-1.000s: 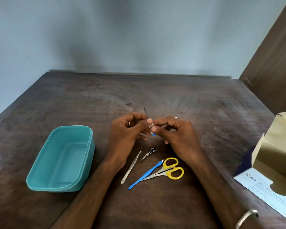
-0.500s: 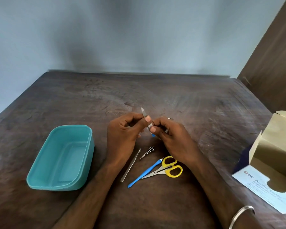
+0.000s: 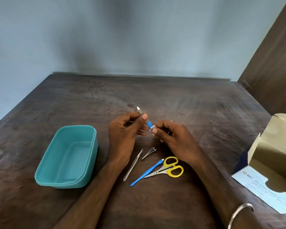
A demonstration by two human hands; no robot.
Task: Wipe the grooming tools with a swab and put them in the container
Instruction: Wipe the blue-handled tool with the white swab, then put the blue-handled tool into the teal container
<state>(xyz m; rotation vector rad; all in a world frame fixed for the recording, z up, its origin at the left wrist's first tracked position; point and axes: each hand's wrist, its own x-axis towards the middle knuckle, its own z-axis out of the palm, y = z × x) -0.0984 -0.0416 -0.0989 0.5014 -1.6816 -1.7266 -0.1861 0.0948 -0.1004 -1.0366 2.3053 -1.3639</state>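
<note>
Left hand pinches the file near its metal tip; right hand pinches its blue handle with the swab, above the counter. Tweezers, clipper, scissors lie below; tub left.

Container is sitting on worktop at left. Hands w/ nail file are hovering mid-worktop, right of it. Tweezers, clipper, blue tool, scissors are lying near side of hands, left to right. Swab box is sitting far right.
</note>
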